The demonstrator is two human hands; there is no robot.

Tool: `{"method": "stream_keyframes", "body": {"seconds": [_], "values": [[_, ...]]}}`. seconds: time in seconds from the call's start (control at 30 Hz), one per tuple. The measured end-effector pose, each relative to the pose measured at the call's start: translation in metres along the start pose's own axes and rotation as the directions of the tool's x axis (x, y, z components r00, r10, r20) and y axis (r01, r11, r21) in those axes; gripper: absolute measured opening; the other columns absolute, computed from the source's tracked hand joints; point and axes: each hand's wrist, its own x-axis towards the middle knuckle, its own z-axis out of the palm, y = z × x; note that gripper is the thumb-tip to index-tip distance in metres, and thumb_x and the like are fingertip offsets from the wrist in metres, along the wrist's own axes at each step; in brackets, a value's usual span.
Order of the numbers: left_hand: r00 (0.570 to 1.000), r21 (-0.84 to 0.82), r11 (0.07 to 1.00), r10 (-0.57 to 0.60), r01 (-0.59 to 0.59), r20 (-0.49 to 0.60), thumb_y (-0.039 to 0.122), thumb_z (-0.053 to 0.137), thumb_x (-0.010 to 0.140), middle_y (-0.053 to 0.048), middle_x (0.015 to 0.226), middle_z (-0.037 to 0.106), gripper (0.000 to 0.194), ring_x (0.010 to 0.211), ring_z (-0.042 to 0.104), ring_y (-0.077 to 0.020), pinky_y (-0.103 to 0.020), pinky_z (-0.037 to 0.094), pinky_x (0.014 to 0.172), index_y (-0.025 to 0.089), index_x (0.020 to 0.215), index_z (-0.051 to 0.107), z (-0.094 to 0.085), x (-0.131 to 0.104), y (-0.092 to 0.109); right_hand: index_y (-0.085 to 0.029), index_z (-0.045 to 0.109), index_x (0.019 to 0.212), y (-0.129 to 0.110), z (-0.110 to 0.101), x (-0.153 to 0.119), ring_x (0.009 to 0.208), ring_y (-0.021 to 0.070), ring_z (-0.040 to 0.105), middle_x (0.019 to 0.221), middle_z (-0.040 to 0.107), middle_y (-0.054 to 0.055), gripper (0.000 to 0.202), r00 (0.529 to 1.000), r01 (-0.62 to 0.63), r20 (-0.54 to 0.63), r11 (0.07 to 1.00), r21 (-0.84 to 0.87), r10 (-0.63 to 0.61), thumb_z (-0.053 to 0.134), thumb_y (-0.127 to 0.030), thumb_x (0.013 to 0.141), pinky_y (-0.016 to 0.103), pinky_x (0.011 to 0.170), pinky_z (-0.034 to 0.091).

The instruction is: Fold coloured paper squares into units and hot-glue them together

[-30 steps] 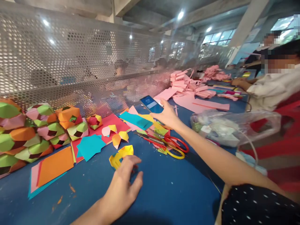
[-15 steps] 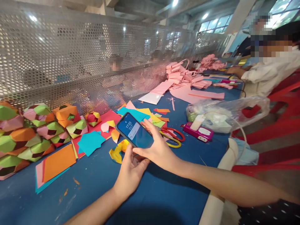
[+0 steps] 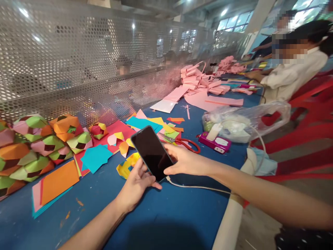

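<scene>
A phone (image 3: 152, 152) with a dark screen is held tilted over the blue table (image 3: 104, 211). My left hand (image 3: 136, 185) grips its lower left edge, fingers partly behind it. On the right edge my right hand (image 3: 184, 160) is closed round the phone, its thumb at the lower part of the screen. A white cable (image 3: 197, 188) runs from the phone's bottom end toward the table's right edge. Beside the phone lie a yellow paper piece (image 3: 122, 170) and red-handled scissors (image 3: 191, 145).
Folded paper balls (image 3: 49, 146) line the left, near stacked orange sheets (image 3: 59, 182) and cyan paper (image 3: 96, 158). A purple power strip (image 3: 214, 142) and plastic bag (image 3: 231, 125) lie right. Pink paper (image 3: 197, 81) is piled farther back, near a seated person (image 3: 291, 73).
The phone's lit screen has turned dark. The phone is turned more upright, and the white cable at its bottom end now shows. My right hand sits lower on its edge.
</scene>
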Motion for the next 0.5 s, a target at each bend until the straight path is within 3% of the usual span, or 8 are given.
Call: {"method": "stream_keyframes", "body": {"seconds": [0.13,0.27,0.37,0.5], "values": [[0.999,-0.012,1.000,-0.017,0.017,0.033,0.007,0.057,0.079,-0.004,0.118,0.054,0.066,0.081,0.056,-0.0137,-0.033,0.054,0.070,0.035,0.135,0.037,-0.004,0.000,0.000,-0.021,0.042,0.128,-0.001,0.000,-0.002,0.102,0.0210,0.059,0.111,0.062,0.005,0.069,0.999,-0.018,0.036,1.000,-0.006,0.018,0.069,-0.007,0.065,0.033,0.080,0.051],[0.998,-0.022,0.998,-0.051,0.052,0.045,0.005,0.058,0.076,-0.005,0.118,0.054,0.073,0.078,0.056,-0.0127,-0.033,0.055,0.069,0.036,0.137,0.033,-0.005,0.000,0.001,-0.019,0.044,0.123,-0.001,-0.001,-0.003,0.105,0.0215,0.059,0.111,0.062,0.007,0.058,0.999,-0.040,0.036,0.998,0.054,0.039,0.066,-0.011,0.070,0.036,0.084,0.050],[0.999,-0.004,0.999,-0.042,0.042,-0.007,0.008,0.060,0.077,-0.005,0.124,0.052,0.074,0.074,0.057,-0.0109,-0.033,0.055,0.069,0.037,0.138,0.031,-0.001,-0.001,0.000,-0.019,0.042,0.120,0.001,0.003,-0.002,0.110,0.0216,0.057,0.116,0.060,0.009,0.053,0.998,0.000,-0.070,0.993,0.117,0.008,0.066,-0.017,0.074,0.039,0.091,0.048],[0.995,0.002,1.000,0.006,-0.006,-0.103,0.014,0.063,0.078,-0.005,0.125,0.051,0.068,0.076,0.059,-0.0113,-0.033,0.056,0.072,0.036,0.136,0.034,0.007,-0.002,-0.004,-0.022,0.042,0.122,0.005,0.017,0.001,0.117,0.0220,0.052,0.124,0.055,0.008,0.055,0.972,0.068,-0.223,0.997,-0.025,-0.072,0.067,-0.019,0.074,0.043,0.099,0.043]]}}
